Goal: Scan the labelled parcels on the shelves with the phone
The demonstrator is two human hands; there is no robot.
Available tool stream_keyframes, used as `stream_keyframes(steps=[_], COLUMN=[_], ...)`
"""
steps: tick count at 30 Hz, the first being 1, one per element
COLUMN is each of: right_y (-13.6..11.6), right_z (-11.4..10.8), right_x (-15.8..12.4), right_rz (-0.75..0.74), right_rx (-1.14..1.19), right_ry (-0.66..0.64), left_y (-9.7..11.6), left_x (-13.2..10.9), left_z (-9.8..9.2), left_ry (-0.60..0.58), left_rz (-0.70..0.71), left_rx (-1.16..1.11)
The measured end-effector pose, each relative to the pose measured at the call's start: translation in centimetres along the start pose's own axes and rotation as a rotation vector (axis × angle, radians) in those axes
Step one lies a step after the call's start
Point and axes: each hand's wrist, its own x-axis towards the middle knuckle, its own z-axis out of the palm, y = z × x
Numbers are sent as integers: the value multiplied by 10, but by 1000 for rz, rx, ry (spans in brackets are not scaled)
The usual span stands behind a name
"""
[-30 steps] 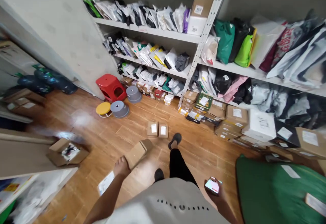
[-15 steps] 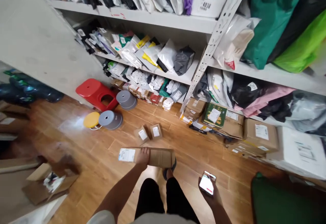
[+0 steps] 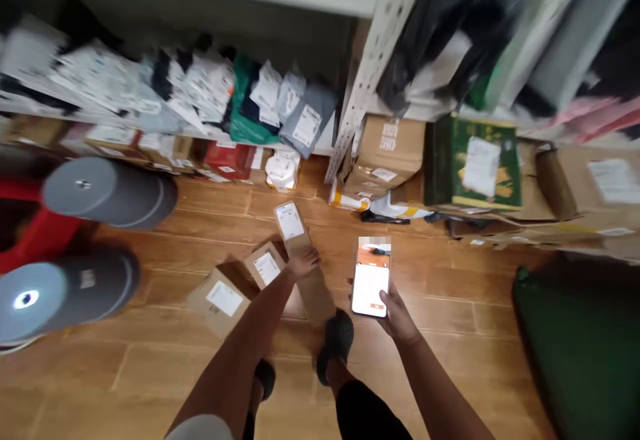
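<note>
My left hand (image 3: 303,263) is closed over the middle of a long, narrow cardboard box (image 3: 316,293) with a white label at its far end. The box appears low, at or just above the floor; I cannot tell whether it touches. Two small labelled boxes, one nearer (image 3: 267,263) and one farther left (image 3: 220,300), sit on the wood floor beside it. Wrapped around a smartphone (image 3: 370,283) with a lit screen is my right hand (image 3: 397,313), its thumb over the screen's lower right corner.
Shelves ahead hold bagged parcels (image 3: 260,93), with boxes along the bottom. A white perforated post (image 3: 365,73) divides them. Grey round stools (image 3: 110,190) and a red stool (image 3: 50,227) stand left. To the right are a green printed box (image 3: 485,163) and a dark green object (image 3: 575,347).
My view has come down closer to the floor and lower shelves. The long box has swung from crosswise to pointing away, beside the small boxes. The phone has moved forward and inward.
</note>
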Motion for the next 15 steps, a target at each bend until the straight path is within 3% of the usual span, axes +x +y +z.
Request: stream_keyframes(steps=[4, 6, 8, 11, 13, 15], right_y=[80, 113, 140, 169, 183, 197], right_z=[-32, -43, -51, -60, -64, -66], right_x=[120, 166, 199, 222, 222, 215], right_rz=[-47, -58, -69, -94, -94, -64], right_rx=[-81, -119, -148, -166, -174, -173], right_ry=[-45, -88, -134, -198, -216, -199], left_y=[-88, -117, -133, -134, -126, -116], left_x=[47, 57, 53, 12, -32, -79], left_z=[92, 122, 138, 148, 157, 175], left_ry=[-12, -9, 10, 139, 217, 205], left_rz=[88, 133, 173, 105, 21, -71], left_rx=[55, 90, 128, 251, 303, 264])
